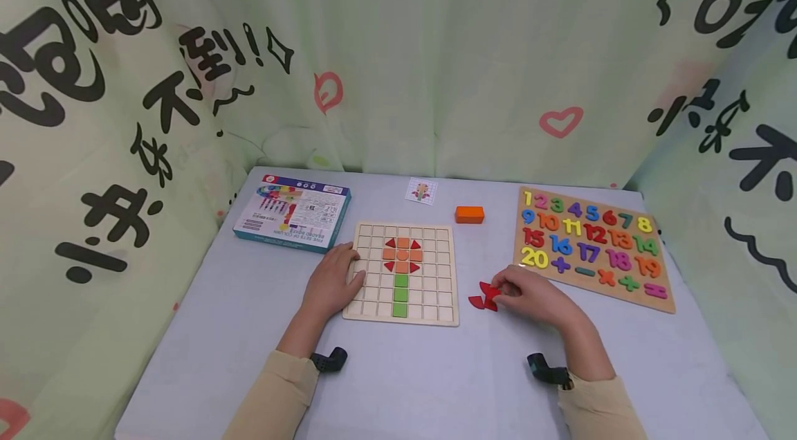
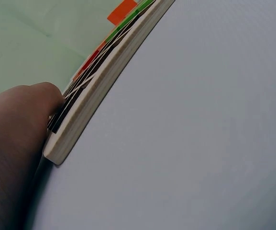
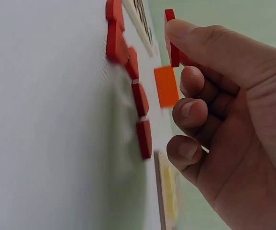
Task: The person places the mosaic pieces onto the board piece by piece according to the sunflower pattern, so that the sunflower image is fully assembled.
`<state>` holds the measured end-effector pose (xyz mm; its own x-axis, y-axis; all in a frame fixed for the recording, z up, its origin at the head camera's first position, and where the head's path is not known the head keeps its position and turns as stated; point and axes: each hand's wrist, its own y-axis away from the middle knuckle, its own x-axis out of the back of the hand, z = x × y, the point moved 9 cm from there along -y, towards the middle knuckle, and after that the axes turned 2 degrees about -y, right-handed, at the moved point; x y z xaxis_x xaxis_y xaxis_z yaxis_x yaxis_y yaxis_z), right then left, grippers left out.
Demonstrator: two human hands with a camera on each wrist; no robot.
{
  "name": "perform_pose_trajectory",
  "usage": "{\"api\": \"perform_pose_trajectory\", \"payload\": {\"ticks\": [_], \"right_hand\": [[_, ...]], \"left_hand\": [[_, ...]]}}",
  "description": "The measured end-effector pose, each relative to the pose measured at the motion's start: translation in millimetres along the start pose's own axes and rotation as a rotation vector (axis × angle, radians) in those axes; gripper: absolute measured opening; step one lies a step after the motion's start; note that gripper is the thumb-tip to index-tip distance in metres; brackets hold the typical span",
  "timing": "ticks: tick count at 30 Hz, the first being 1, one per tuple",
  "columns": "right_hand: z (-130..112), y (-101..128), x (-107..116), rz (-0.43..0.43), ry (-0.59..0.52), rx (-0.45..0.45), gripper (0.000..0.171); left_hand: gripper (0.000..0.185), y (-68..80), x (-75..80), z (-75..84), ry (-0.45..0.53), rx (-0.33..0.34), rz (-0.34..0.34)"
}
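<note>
Right hand (image 3: 224, 110) pinches one red piece (image 3: 172, 38) above the loose red pieces (image 1: 484, 297) on the bench (image 1: 436, 378).
Left hand (image 1: 330, 282) lies flat, steadying the grid board (image 1: 436, 288); its flower and stem look partly filled, many cells bare.

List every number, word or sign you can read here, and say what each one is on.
"1 2 3 4 5 6 7 8", "9 10 11 12 13 14", "15 16 17 18 19", "20 + − × ÷ =": coloured pieces on the number board.
Box: print too small to read.
Small card: a picture, no readable text.
Curtain: large black handwritten characters, cut off; one reads "不", followed by "!!".
Grid board: no text.
</note>
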<state>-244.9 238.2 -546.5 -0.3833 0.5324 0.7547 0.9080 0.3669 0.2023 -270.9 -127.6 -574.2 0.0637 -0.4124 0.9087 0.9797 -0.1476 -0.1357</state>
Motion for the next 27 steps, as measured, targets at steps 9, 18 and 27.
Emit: {"api": "perform_pose_trajectory", "payload": {"ticks": [9,18,27], "right_hand": [[-43.0,-24.0,-18.0,-0.04,-0.021,0.043,0.021],[-82.9,-42.2,-40.9,-0.074,-0.005,0.131,0.024],[-101.0,-56.4,-64.8,-0.095,0.022,0.144,0.023]], "left_hand": [[0.045,0.8,2.2,1.1,-0.002,0.005,-0.006],[0.044,1.0,0.9,0.5,0.0,0.005,-0.001],[0.043,0.4,0.4,0.2,0.001,0.0,-0.006]]}}
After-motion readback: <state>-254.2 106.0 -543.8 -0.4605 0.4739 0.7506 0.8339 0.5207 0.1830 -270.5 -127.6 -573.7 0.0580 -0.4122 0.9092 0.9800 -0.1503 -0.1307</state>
